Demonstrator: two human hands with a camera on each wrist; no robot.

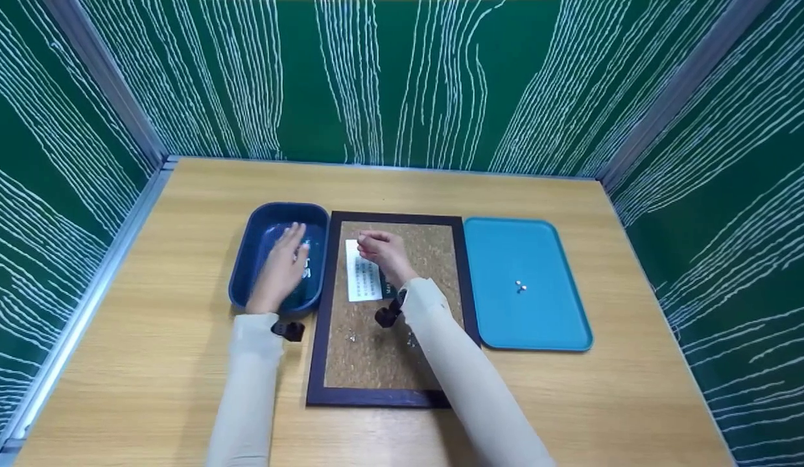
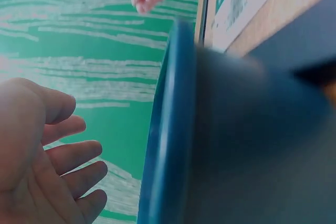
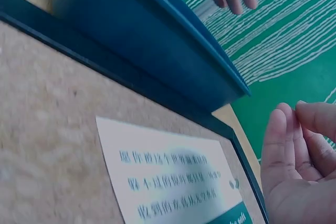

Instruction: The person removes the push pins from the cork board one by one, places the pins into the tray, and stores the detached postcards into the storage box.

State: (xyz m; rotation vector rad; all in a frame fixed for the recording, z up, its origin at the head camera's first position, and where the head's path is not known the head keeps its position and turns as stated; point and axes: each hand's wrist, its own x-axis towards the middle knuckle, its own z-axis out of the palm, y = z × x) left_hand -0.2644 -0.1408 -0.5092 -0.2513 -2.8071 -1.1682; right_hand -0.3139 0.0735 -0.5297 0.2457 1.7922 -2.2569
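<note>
In the head view my left hand point(image 1: 280, 269) is over the dark blue bin point(image 1: 248, 259), its fingers loosely extended. The left wrist view shows that hand point(image 2: 47, 156) with its palm bare, beside the bin's rim point(image 2: 173, 119). My right hand point(image 1: 386, 254) is over the upper part of a white and green printed card point(image 1: 363, 275) on the framed cork board point(image 1: 434, 253). In the right wrist view its thumb meets the fingertips point(image 3: 278, 121), and no object shows between them. The card point(image 3: 163, 166) lies flat on the cork, with printed characters facing up.
Right of the board is a turquoise tray point(image 1: 525, 253) with a few tiny pieces point(image 1: 520, 286). Small shiny bits point(image 1: 352, 337) lie on the cork's lower part. Small white pieces point(image 1: 307, 269) show inside the bin. Green walls point(image 1: 428, 84) with white lines enclose the wooden table point(image 1: 142, 337).
</note>
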